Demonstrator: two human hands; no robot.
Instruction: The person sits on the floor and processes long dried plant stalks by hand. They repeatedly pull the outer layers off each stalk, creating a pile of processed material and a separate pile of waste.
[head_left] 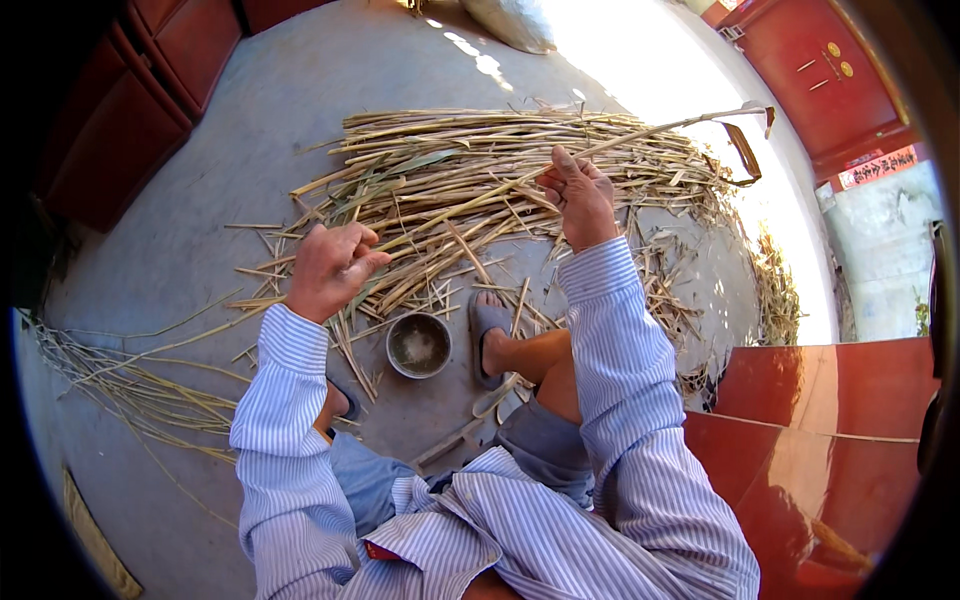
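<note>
Dry stalk [680,124], likely light, stiff, brittle, best held mid-length; right hand [580,198] pinching it; left hand [335,268] curled, cannot tell if gripping.

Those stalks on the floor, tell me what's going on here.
A person holds a long dry stalk in the right hand. The left hand is curled; whether it also grips the stalk is unclear. A loose pile of stalks lies beyond, with a round bowl on its near side.

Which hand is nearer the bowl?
Left. In the head view, the left hand is above and left of the bowl; the right hand is farther, up and right.
</note>
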